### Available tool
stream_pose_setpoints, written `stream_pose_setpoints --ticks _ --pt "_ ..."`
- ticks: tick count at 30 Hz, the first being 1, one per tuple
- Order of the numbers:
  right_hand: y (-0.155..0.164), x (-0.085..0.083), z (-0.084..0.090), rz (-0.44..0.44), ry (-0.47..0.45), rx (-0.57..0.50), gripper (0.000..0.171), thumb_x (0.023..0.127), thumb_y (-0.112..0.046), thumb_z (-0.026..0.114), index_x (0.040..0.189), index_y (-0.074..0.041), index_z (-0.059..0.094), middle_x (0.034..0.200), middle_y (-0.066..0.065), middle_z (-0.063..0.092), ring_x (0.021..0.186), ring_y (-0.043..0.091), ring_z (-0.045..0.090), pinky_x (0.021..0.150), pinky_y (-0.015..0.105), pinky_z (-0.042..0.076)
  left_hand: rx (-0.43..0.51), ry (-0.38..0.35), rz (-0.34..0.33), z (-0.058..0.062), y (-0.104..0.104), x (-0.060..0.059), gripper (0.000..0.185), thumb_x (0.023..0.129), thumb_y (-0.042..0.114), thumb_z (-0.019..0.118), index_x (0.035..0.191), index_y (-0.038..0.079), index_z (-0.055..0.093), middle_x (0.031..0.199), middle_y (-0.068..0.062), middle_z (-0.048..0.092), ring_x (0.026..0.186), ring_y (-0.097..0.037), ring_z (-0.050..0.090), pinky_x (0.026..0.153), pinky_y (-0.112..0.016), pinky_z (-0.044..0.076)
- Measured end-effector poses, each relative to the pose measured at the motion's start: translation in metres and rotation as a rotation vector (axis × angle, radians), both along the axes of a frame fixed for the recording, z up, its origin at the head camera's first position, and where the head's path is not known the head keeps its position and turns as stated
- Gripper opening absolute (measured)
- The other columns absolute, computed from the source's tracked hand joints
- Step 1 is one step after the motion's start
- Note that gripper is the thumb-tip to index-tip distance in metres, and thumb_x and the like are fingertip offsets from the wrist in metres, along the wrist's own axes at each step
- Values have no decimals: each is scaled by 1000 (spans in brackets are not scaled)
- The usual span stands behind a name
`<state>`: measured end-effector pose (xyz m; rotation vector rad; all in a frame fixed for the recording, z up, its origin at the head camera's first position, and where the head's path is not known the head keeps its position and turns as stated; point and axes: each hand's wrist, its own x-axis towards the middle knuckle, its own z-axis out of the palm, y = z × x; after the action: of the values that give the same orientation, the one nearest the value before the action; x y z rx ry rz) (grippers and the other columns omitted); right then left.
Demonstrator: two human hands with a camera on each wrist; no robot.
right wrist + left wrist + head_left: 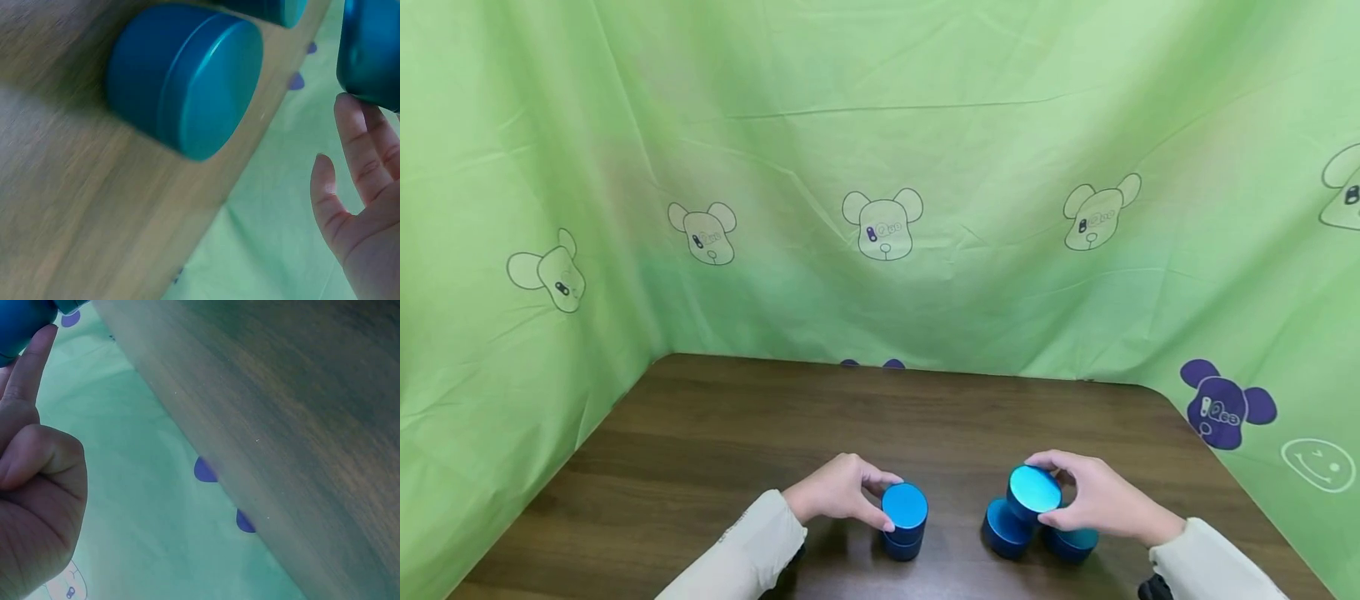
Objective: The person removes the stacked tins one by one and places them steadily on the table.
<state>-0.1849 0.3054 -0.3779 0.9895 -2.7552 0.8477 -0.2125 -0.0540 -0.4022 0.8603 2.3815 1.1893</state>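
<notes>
Lower centre of the head view, my left hand (838,492) pinches the upper tin (904,507) of a two-tin stack on the wooden table (715,433); the lower tin (902,546) sits squarely beneath. Right of that, my right hand (1093,498) grips a tilted tin (1034,490), leaning across two tins (1006,527) lying side by side; I judge it could slide off if released, since it rests on rims; a nudge might topple the stack.
</notes>
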Motion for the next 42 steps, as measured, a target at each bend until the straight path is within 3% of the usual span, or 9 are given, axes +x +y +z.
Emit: stream_pose_setpoints --ticks 14,22,35,42 --pt "39 8 -10 -55 76 22 50 66 -14 84 109 -2 61 96 -13 60 82 -2 51 62 25 47 0 -7 20 -2 -1 2 47 72 13 84 116 5 69 97 -3 73 85 -4 66 76 -20 50" --pt "71 20 -16 -149 156 38 53 59 -13 88 104 -6 62 93 -21 57 77 -4 50 59 22 45 4 0 16 -1 -2 3 47 72 12 84 116 5 70 98 -3 73 85 -4 66 76 -20 50" --pt "95 31 -18 -230 154 18 53 60 -11 86 106 -14 62 89 -27 53 72 -6 46 53 23 40 -5 18 12 -2 -1 1 47 72 14 85 116 5 70 97 -2 73 85 -3 65 78 -20 49" --pt "102 37 -17 -286 81 44 47 66 -13 84 106 -5 61 89 -25 54 72 -6 44 54 23 39 -9 8 11 0 1 1 47 72 14 85 116 6 70 98 -2 73 86 -3 65 78 -21 50"
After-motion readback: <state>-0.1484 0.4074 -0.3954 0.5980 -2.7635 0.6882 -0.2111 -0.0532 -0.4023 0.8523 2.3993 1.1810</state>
